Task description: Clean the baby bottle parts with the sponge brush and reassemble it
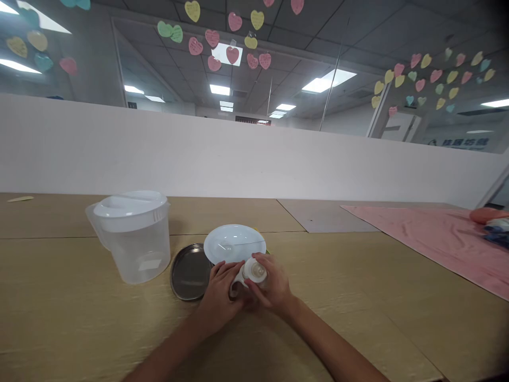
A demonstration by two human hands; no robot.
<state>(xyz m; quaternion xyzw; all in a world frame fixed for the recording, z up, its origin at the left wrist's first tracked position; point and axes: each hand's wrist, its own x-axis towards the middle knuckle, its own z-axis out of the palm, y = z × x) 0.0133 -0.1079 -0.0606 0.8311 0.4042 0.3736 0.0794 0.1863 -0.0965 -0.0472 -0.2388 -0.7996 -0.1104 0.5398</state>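
Note:
Both hands are together on what looks like a baby bottle (255, 270), with a round white collar, a pale translucent top and a white loop handle on its left side. My left hand (221, 292) closes round the handle side. My right hand (275, 284) wraps the bottle from the right, with fingers against the white collar. The hands hide most of its body. Just beyond them is a white oval plate or shallow bowl (234, 240). It overlaps a round metal tray (191, 273) to the left of my left hand.
A translucent plastic pitcher (137, 249) with a white lid stands on the wooden table (79, 329) at left. A pink cloth (429, 233) covers the table's right side, beside a grey sheet (322, 215). A low white wall (238, 164) with glass above closes off the back.

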